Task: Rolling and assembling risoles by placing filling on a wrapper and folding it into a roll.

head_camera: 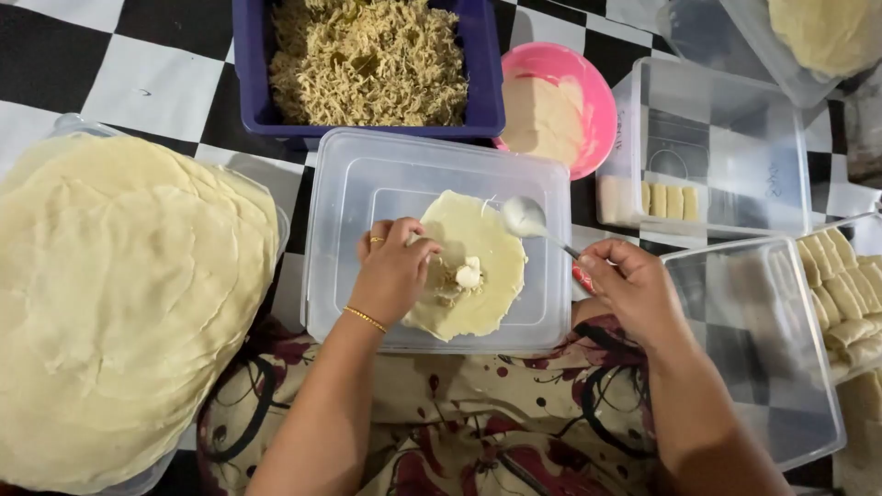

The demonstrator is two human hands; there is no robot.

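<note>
A round pale wrapper point(484, 239) lies flat on an upturned clear plastic lid point(367, 184) in front of me. A small heap of filling point(462, 278) with a white lump sits near its middle. My left hand point(393, 273) rests on the wrapper's left edge, fingertips beside the filling. A ring and a gold bracelet are on that hand. My right hand point(632, 287) grips the handle of a spoon point(526, 219), whose bowl, coated with white cream, hovers over the wrapper's upper right edge.
A tall stack of wrappers point(119, 294) fills the left. A blue tub of shredded filling point(367, 60) and a pink bowl of batter point(556, 106) stand behind. Clear boxes point(726, 147) at the right hold finished rolls point(850, 294).
</note>
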